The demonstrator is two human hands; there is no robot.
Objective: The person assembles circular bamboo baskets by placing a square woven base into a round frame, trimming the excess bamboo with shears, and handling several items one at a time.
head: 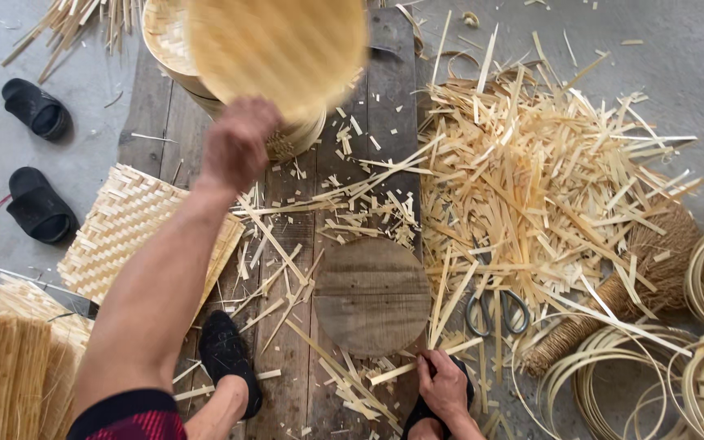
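Observation:
My left hand (238, 143) is stretched forward, gripping a round woven bamboo mat (279, 49) that looks blurred above a stack of woven round trays (169, 41) at the far end of the wooden pallet (156, 106). My right hand (443, 385) rests low near my knee, fingers closed around a thin bamboo strip (421, 363) at the edge of a round wooden disc (371, 295). Cut bamboo slivers litter the boards between both hands.
A big heap of bamboo offcuts (531, 171) lies right, with scissors (499, 311) and a straw brush (637, 277) at its edge. Coiled bamboo hoops (694, 358) sit at the far right. A square woven mat (128, 228), bundled strips (10, 367) and black sandals (36, 204) lie left.

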